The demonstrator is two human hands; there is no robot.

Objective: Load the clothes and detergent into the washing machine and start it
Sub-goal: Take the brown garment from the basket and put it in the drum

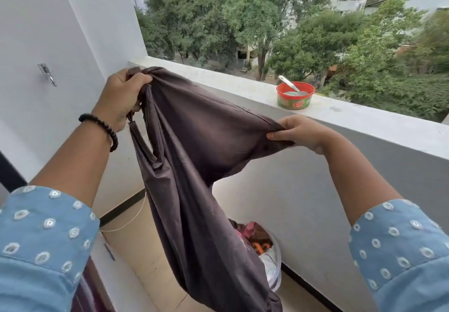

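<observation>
Holding up a dark brown cotton garment (194, 146), the left hand (121, 100) is bunching its top in a closed grip while the right hand (298, 131) is pinching an edge. Its lower part is hanging over a clear plastic basket of clothes (272, 263) on the floor by the balcony wall.

You have a dark brown garment (194, 156) stretched between your hands, bunched at its upper left end and pulled taut toward the right, its long body hanging down to the floor. Faint small motifs dot the cloth. Behind its lower part stands a basket (275, 270) heaped with pink, brown and orange clothes (255, 235). On the ledge sits a red-rimmed green tub (295, 99) with a spoon (288, 83) in it.
</observation>
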